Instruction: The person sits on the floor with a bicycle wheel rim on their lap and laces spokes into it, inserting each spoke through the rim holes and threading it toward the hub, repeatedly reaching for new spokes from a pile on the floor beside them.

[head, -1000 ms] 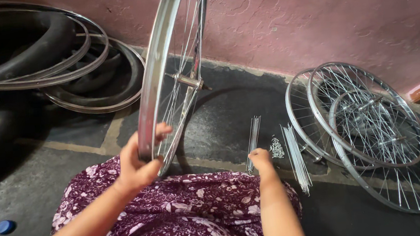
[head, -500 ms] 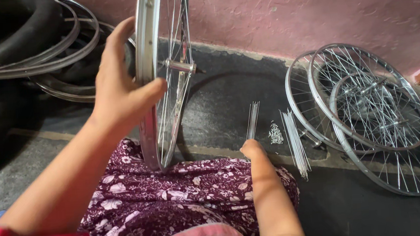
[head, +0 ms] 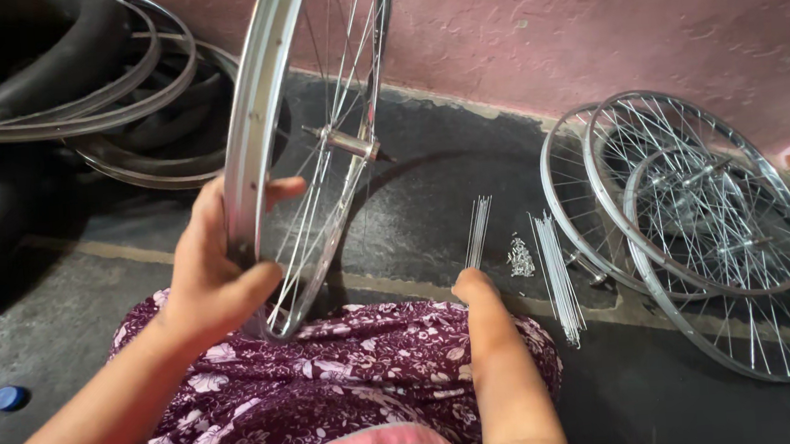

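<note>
On the lap, upright, stands the wheel (head: 314, 153). The left hand (head: 216, 269) is wrapped around its rim, thumb on one side and fingers on the other. The right hand (head: 476, 291) reaches down to the loose spokes (head: 478, 232) on the floor (head: 429, 182); I cannot tell if its fingers are pinching one. To do this well, I think the rim should be held steady and just one spoke picked. I count one wheel in hand, three wheels (head: 696, 226) by the wall, two bunches of spokes, one pile of small bits (head: 520, 257), one blue cap (head: 8, 398).
</note>
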Demonstrator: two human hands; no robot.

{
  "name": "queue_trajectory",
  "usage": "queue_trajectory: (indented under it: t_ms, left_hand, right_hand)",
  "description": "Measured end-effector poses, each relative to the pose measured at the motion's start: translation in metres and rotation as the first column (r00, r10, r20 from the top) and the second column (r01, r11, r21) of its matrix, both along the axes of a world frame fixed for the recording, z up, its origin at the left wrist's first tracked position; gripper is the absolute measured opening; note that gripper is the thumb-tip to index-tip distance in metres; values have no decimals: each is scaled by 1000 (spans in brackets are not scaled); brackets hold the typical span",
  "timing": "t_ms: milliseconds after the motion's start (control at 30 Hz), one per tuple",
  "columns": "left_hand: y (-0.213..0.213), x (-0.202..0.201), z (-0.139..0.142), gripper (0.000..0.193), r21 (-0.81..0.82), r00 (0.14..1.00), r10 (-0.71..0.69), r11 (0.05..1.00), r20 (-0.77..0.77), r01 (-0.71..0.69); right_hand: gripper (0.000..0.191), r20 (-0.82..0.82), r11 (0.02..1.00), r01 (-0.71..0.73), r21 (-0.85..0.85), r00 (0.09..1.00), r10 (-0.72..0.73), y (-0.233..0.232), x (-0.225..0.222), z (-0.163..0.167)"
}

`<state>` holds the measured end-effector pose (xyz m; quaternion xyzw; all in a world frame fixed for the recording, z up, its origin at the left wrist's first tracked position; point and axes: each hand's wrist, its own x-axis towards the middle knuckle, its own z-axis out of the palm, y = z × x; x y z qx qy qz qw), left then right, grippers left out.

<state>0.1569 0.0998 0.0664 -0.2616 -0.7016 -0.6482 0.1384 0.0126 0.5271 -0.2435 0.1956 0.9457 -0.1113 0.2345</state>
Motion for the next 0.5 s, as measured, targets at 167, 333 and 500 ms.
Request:
queue_trajectory:
  t_ms: [167, 333, 500]
  left_hand:
    - [-12, 10, -15, 84, 97, 999, -38, 995, 19, 36]
    - [-24, 6, -18, 90, 129, 991, -123, 985, 43, 117]
    - [-22, -2, -12, 90, 178, 970, -171, 974, 174, 140]
  right_hand:
    - [38, 1, 1000, 17, -9, 1000, -17, 7, -1, -8]
    - [38, -41, 979, 202, -12, 978, -203, 11, -11, -18]
    - [32, -120, 931, 364, -11, 924, -363, 20, -26, -31]
